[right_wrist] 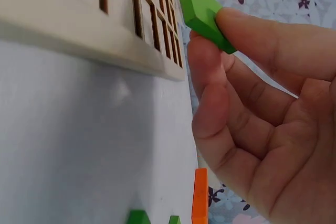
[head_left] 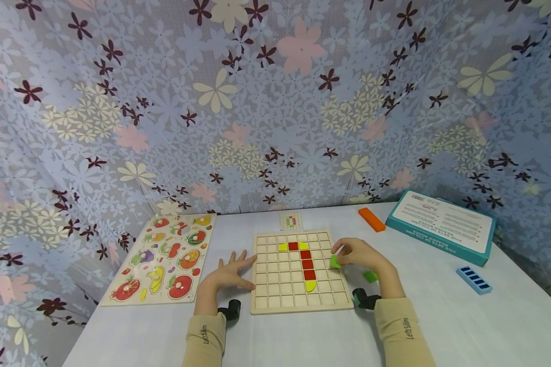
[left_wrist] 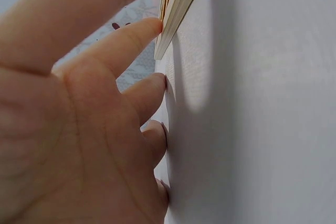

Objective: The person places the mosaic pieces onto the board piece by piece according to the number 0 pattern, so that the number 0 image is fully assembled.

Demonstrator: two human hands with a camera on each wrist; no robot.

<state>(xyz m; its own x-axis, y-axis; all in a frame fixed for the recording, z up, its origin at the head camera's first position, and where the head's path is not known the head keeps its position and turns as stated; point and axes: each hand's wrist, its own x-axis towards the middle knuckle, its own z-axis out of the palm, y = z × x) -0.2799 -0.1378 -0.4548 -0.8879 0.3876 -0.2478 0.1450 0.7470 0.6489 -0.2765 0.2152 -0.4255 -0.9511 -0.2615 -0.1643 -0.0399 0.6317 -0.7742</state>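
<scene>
A wooden grid board lies in the middle of the white table. On it, red square tiles and yellow rounded tiles form a hooked line. My right hand pinches a green square tile between thumb and fingers, over the board's right side. With its fingers spread, my left hand touches the board's left edge; in the left wrist view a fingertip meets the rim. Another green tile lies on the table beneath my right wrist.
A small pattern card lies behind the board. To the left is a fruit puzzle board. At the right are an orange block, a teal and white box and a blue slotted piece. A floral curtain hangs behind the table.
</scene>
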